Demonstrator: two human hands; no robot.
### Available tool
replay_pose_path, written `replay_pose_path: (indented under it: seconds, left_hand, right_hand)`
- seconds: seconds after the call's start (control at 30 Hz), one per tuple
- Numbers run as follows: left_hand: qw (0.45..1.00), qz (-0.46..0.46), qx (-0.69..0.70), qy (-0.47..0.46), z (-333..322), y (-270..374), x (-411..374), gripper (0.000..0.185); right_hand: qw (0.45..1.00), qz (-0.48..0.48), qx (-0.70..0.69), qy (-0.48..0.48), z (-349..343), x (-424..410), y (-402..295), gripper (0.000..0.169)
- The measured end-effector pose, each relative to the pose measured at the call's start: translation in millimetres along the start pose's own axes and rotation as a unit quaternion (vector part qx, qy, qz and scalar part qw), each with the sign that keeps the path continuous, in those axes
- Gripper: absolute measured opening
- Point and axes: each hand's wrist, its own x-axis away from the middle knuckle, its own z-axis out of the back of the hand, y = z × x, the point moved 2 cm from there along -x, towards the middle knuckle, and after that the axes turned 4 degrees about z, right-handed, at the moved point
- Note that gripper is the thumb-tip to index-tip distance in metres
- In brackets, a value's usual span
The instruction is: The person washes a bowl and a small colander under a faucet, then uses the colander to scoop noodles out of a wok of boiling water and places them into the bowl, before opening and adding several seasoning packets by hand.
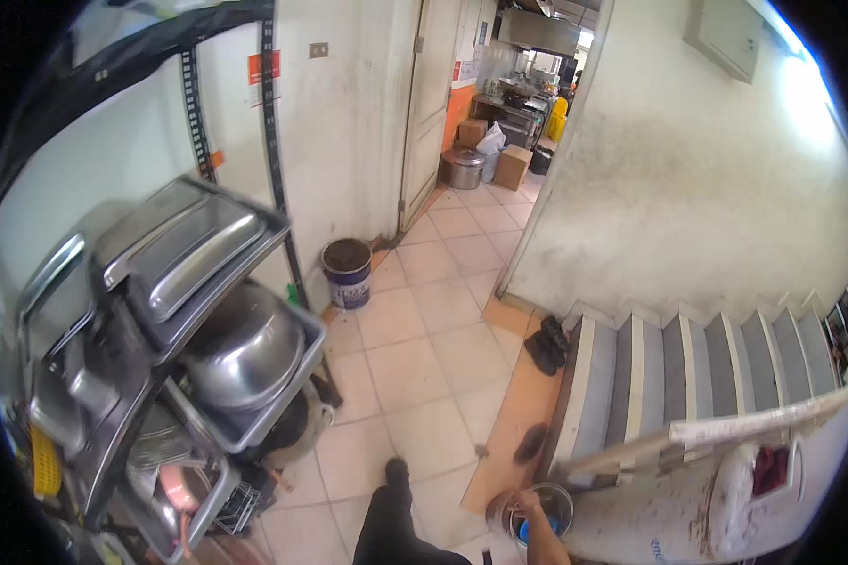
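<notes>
At the bottom right my right hand [526, 503] grips the rim of a round, clear or metal container [567, 519], with the fingers over its near left edge. Something blue [537, 528] lies inside the container, partly hidden by my forearm. The container hangs beside the foot of the staircase, next to a dark shoe [530, 443] on the orange tiles. My left hand is out of view. One dark-clothed leg [381, 519] and a black shoe [397, 472] show at the bottom middle.
A rack at left holds metal lids [205, 268], a large steel bowl [247, 346] and grey trays [314, 346]. A bucket [348, 275] stands by the wall. Stairs [650, 374] rise at right, with dark shoes [548, 346] beside them. Past the doorway are a lidded pot [464, 169] and a cardboard box [513, 167].
</notes>
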Motion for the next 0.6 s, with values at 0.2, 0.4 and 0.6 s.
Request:
replay_pose_path:
  seconds: [0.2,0.4,0.6]
  left_hand:
    - [0.984,0.078,-0.161,0.005,-122.7,150.3,-117.3,0.053]
    - [0.953,-0.094,-0.289,0.007,-251.3,392.8,-252.4,0.063]
    - [0.866,-0.441,-0.205,0.122,-389.1,804.4,-320.9,0.068]
  right_hand:
    - [0.997,-0.005,0.076,0.021,11.1,-43.1,-183.3,0.039]
    - [0.984,-0.170,0.053,-0.031,-10.2,-79.2,-269.4,0.039]
    - [0.981,-0.193,0.007,-0.019,-17.8,-211.8,-417.4,0.040]
